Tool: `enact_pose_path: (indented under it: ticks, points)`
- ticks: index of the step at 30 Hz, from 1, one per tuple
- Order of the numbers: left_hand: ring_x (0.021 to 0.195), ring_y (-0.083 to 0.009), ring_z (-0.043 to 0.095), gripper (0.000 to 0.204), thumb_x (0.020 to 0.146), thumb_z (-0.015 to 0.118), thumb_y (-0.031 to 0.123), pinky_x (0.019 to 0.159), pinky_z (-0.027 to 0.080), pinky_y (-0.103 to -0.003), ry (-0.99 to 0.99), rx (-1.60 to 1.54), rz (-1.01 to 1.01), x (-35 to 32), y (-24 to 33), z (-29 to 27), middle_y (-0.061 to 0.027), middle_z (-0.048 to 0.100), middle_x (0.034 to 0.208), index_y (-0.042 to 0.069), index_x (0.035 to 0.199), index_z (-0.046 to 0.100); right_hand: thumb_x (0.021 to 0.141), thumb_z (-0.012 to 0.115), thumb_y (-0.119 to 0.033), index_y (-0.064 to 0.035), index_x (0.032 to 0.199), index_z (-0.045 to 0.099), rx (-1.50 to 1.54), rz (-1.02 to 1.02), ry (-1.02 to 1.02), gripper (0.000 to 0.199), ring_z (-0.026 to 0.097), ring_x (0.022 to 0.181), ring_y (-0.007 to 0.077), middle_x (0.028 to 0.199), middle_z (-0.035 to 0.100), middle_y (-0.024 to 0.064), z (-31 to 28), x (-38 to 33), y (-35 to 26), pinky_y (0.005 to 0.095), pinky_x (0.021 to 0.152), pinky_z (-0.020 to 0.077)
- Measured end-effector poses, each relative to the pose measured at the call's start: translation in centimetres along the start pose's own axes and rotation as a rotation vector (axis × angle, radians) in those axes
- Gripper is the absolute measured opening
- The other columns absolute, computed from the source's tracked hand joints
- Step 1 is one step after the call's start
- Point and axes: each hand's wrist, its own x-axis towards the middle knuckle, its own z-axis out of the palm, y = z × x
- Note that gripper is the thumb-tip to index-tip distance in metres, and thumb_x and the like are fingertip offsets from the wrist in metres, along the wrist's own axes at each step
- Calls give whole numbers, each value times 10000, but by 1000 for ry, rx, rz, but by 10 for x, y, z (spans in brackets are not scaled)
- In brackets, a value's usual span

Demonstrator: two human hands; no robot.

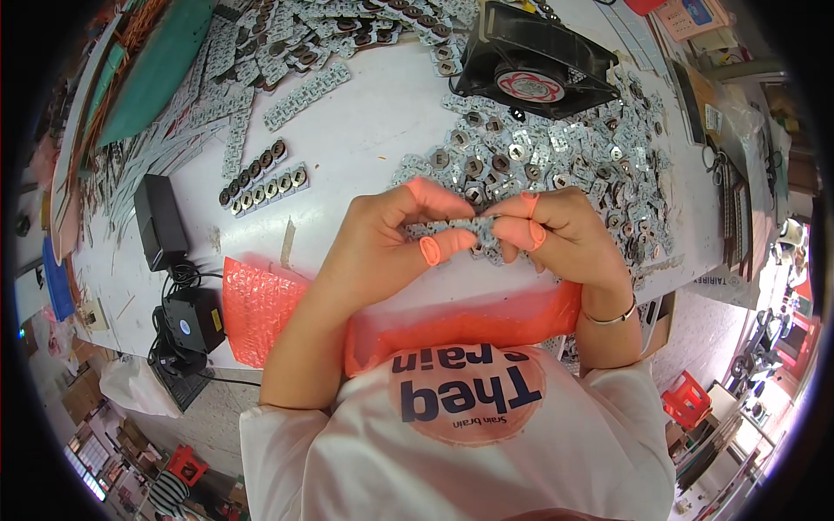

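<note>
Both my hands meet over the near middle of the table, orange finger cots on thumbs and forefingers. Between them is a narrow strip of small circuit boards (439,227). My left hand (382,230) pinches the strip between thumb and forefinger. My right hand (565,230) pinches its right end the same way; the fingertips hide just how the end is held. Right beyond the hands spreads a heap of small separate circuit boards (556,152), many bearing round dark or silvery parts.
A black fan (539,65) stands on the heap's far side. Two board strips with round parts (268,187) lie left, near black power adapters (193,317) and cables. Stacked board strips (287,43) fill the far left. Red bubble wrap (261,308) covers the near edge.
</note>
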Motion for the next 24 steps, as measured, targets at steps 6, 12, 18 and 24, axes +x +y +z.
enact_pose_path:
  ticks: [6, 12, 18, 24]
  points:
    - [769, -131, 626, 205, 787, 710, 15, 654, 517, -246, -106, -342, -111, -3, 7, -7, -63, 648, 885, -5, 954, 592, 909, 584, -185, -25, 706, 544, 249, 63, -174, 262, 482, 464, 56, 530, 530, -3, -3, -5, -10, 216, 432, 370]
    - [763, -164, 626, 168, 789, 679, -25, 659, 529, -274, -69, -292, 136, -1, 3, 5, -117, 636, 898, -2, 924, 582, 918, 578, -199, -35, 769, 544, 613, 183, -20, 224, 424, 453, 41, 568, 514, -12, 4, -6, -9, 183, 420, 289]
    - [821, -186, 631, 197, 761, 684, -48, 722, 511, -284, 145, 253, 442, 2, 9, 8, -116, 646, 880, 0, 935, 606, 866, 649, -119, -11, 767, 543, 214, 57, 161, 182, 387, 566, 37, 603, 460, -40, 11, -5, -1, 205, 484, 328]
    - [844, -210, 637, 214, 738, 696, -58, 751, 508, -297, 258, 442, 550, 3, 3, 15, -110, 645, 883, 2, 929, 620, 858, 664, -131, -14, 764, 549, 242, 137, 122, 189, 385, 565, 32, 603, 457, -50, 8, -4, -2, 198, 487, 330]
